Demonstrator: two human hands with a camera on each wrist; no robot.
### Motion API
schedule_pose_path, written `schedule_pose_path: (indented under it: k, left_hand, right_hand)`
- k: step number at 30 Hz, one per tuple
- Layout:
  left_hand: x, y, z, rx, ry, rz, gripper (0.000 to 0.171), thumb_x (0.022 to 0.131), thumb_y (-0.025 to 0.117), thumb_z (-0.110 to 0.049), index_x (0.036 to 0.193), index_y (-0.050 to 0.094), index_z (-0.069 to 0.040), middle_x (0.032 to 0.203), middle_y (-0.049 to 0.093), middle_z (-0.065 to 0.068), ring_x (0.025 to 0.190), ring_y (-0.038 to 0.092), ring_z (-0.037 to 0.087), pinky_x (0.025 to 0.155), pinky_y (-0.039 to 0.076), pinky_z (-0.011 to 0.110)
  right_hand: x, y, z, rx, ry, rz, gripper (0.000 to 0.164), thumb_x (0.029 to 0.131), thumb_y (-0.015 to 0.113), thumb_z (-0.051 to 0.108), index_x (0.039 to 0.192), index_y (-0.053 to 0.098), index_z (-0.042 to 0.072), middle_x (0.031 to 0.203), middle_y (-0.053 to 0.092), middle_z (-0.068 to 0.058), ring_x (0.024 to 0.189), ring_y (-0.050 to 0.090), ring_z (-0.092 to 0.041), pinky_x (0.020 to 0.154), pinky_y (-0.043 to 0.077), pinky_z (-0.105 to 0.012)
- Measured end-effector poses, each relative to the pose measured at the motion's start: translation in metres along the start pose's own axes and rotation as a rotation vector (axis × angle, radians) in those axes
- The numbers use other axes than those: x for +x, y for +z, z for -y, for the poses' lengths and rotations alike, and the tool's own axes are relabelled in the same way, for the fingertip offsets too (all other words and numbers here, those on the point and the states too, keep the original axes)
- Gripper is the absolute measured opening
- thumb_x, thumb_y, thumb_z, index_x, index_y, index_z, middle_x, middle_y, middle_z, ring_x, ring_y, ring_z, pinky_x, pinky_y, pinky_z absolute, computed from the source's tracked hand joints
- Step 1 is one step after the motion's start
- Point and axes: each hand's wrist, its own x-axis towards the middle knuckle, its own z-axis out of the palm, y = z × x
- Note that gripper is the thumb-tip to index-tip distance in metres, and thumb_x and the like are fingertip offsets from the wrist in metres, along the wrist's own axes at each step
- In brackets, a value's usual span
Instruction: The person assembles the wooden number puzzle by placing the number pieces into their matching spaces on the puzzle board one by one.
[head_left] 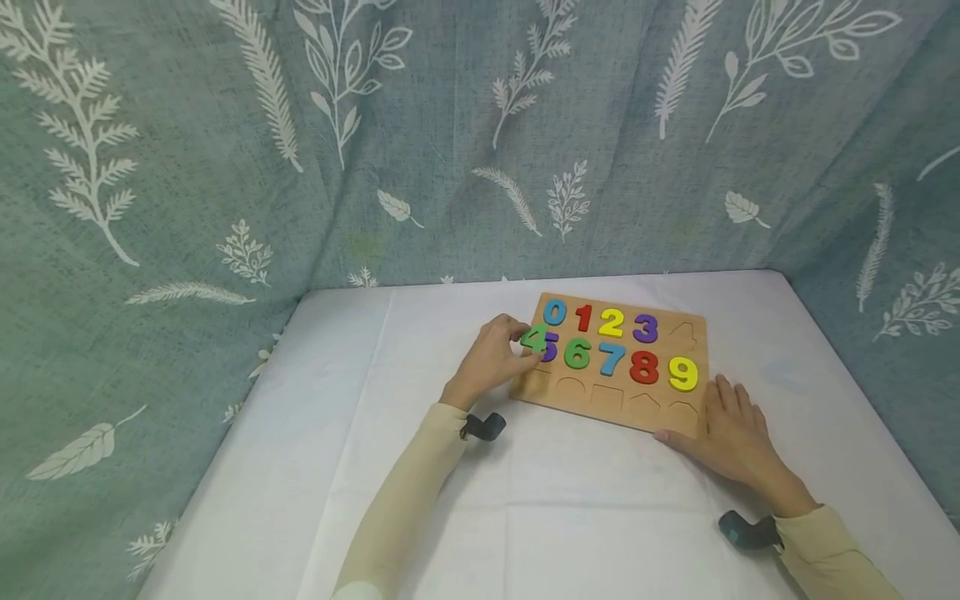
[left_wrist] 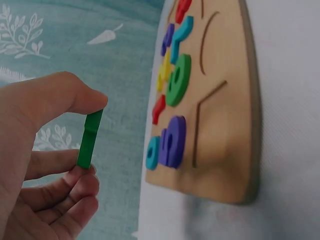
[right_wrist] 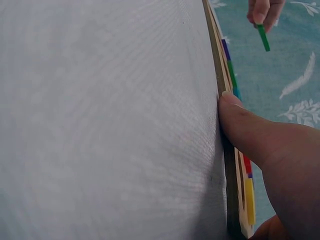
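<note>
My left hand (head_left: 489,358) pinches a green number 4 piece (head_left: 535,338) between thumb and fingers, over the left end of a wooden number puzzle board (head_left: 534,387). In the left wrist view the green piece (left_wrist: 90,137) appears edge-on, apart from the board (left_wrist: 225,145). Overlapped by it in the head view is the purple 5 (head_left: 551,348). At the top right of the board lies a bare 4-shaped outline (head_left: 683,335). My right hand (head_left: 738,442) rests at the lower right corner, its thumb (right_wrist: 245,122) against the front edge and fingers extended along the right side.
Coloured number pieces stand in two rows on the board, among them a blue 0 (head_left: 555,312), red 8 (head_left: 644,367) and yellow 9 (head_left: 683,374). Outlined shapes run along its front. A white cloth (head_left: 600,508) covers the table, with a leaf-patterned curtain (head_left: 450,167) behind.
</note>
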Motion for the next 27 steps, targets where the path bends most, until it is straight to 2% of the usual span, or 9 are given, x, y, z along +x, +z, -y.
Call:
schedule_pose_path:
  k: [5, 15, 22, 27]
  left_hand:
    - [0.008, 0.003, -0.01, -0.017, 0.031, -0.009, 0.051, 0.086, 0.084, -0.029, 0.126, 0.071, 0.0, 0.111, 0.065, 0.012, 0.107, 0.062, 0.036, 0.086, 0.052, 0.04]
    - [0.026, 0.012, -0.036, 0.009, 0.055, -0.01, 0.053, 0.089, 0.078, -0.031, 0.132, 0.069, -0.001, 0.114, 0.065, 0.01, 0.102, 0.06, 0.023, 0.085, 0.055, 0.032]
    - [0.035, 0.019, -0.051, -0.019, 0.088, 0.01, 0.045, 0.088, 0.08, -0.03, 0.122, 0.072, -0.002, 0.119, 0.065, 0.009, 0.109, 0.062, 0.024, 0.092, 0.057, 0.034]
    - [0.045, 0.027, -0.062, 0.007, 0.102, 0.013, 0.043, 0.089, 0.078, -0.033, 0.122, 0.073, -0.005, 0.118, 0.068, 0.007, 0.108, 0.058, 0.02, 0.091, 0.051, 0.031]
  right_hand:
    - [0.0, 0.002, -0.001, -0.001, -0.007, -0.014, 0.131, 0.082, 0.071, 0.069, 0.155, 0.01, -0.021, 0.16, 0.008, -0.045, 0.148, 0.006, -0.066, 0.117, 0.009, -0.08]
    - [0.0, 0.001, 0.001, -0.014, -0.009, -0.018, 0.131, 0.082, 0.071, 0.069, 0.155, 0.01, -0.02, 0.16, 0.008, -0.045, 0.147, 0.007, -0.067, 0.117, 0.01, -0.08]
    - [0.0, 0.0, 0.001, -0.014, -0.009, -0.011, 0.132, 0.082, 0.07, 0.071, 0.155, 0.01, -0.02, 0.16, 0.009, -0.045, 0.147, 0.007, -0.068, 0.118, 0.01, -0.079]
    - [-0.001, 0.0, 0.002, -0.016, -0.003, -0.01, 0.132, 0.082, 0.07, 0.071, 0.155, 0.01, -0.021, 0.16, 0.008, -0.045, 0.147, 0.007, -0.067, 0.118, 0.009, -0.079]
